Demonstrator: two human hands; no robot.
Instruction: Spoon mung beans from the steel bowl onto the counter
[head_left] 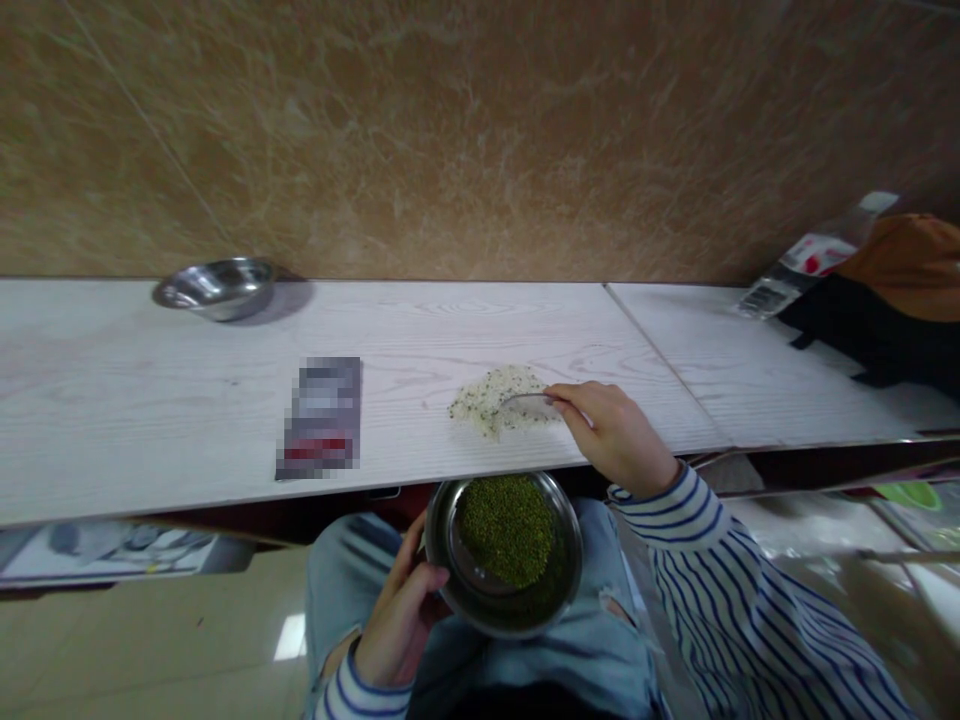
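My left hand (409, 605) grips the rim of a steel bowl (566, 590) over my lap, just below the table's front edge. Small green beans (510, 530), which look like mung beans, lie in that bowl. My right hand (611, 430) is closed on the handle of a metal spoon (525, 400). The spoon's head touches a spread pile of white grains (491, 390), like rice, with green beans mixed in, on the white tabletop. My right fingertips are at the pile's right edge.
A second steel bowl (221, 290) stands at the back left by the wall. A dark packet (322, 415), blurred by pixels, lies left of the pile. At the right are a clear plastic bottle (814, 255), tilted, and a black and brown bag (900, 290).
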